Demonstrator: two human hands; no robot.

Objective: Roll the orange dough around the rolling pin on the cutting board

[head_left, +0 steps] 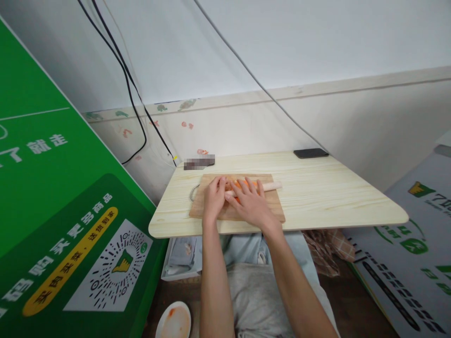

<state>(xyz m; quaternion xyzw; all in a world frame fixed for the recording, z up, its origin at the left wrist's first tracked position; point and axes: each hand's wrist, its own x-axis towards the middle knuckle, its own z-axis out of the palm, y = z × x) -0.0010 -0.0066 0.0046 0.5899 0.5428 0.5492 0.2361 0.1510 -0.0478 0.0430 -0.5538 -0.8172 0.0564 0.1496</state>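
Observation:
A pale rolling pin (273,186) lies across a wooden cutting board (197,206), over something soft-looking and orange (252,183). My right hand (249,202) rests on the rolling pin with its fingers spread flat, and orange shows between them. My left hand (213,198) is at the board's left side, beside the pin's left end. Its fingers are bent and pressed together, and what they hold, if anything, is hidden. The kind of the orange material cannot be made out.
The board lies on a light wood-grain table (327,197) against the wall. A black phone (310,153) is at the back right, and a blurred dark object (199,162) at the back left. Below are an orange-stained plate (174,321) and a white box (181,272). Green panel (88,188) at left.

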